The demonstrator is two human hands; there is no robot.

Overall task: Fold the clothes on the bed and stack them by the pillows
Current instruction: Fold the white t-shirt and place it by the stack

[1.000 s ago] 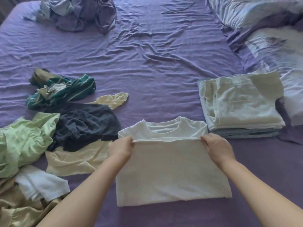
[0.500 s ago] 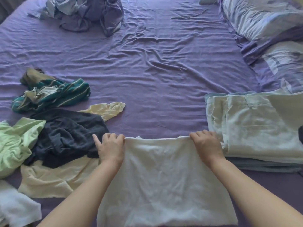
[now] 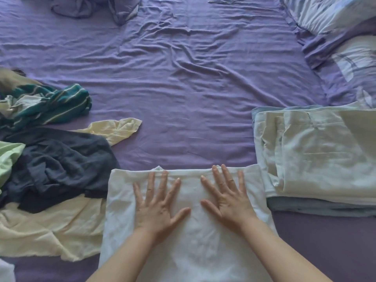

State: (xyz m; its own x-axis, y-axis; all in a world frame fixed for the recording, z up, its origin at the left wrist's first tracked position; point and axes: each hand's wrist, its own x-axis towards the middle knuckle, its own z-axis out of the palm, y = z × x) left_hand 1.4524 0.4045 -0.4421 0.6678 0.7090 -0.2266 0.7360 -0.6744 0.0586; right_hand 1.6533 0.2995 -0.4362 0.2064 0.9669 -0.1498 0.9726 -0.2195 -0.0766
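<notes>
The white shirt (image 3: 183, 241) is now folded over. Left hand (image 3: 157, 208) and right hand (image 3: 227, 198), released from its edge, press it flat, ready for the folded stack (image 3: 317, 159).

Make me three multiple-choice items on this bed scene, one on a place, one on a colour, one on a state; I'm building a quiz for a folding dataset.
1. Where does the folded stack lie, seen from the white shirt?
A. To its right, toward the pillows
B. To its left, on the dark garment
C. Under the shirt

2. What colour is the bed sheet?
A. Green
B. Purple
C. White

3. How are the hands on the white shirt?
A. Both pinch its top edge
B. One lifts it off the bed
C. Both lie flat with fingers spread

Answers:
1. A, the stack sits at the right edge below the pillows.
2. B, purple cloth shows all around the clothes.
3. C, the left hand and right hand press palm-down, fingers straight.
</notes>
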